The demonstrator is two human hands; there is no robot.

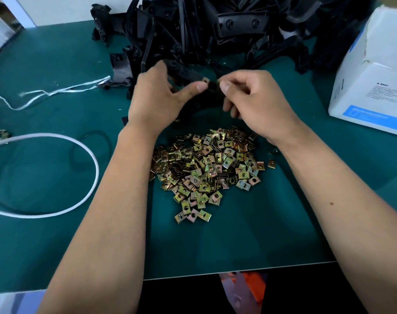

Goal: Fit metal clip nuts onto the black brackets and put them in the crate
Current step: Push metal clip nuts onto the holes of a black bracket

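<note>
We list: bracket heap [227,30] at the mat's far side; nut pile [206,168] near us; left hand [161,98] gripping one bracket [188,75] between them; right hand [249,100] pinching a nut [218,81]. Risk: skewed nut jams (crate unseen).

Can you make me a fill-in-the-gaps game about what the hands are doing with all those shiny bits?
1. Both hands, left hand and right hand, hold one ____ bracket.
2. The pile of clip nuts lies on a ____ mat.
3. The heap of brackets lies ____ the hands from the person.
4. The white box stands to the person's ____.

Missing words: black; green; beyond; right
</note>
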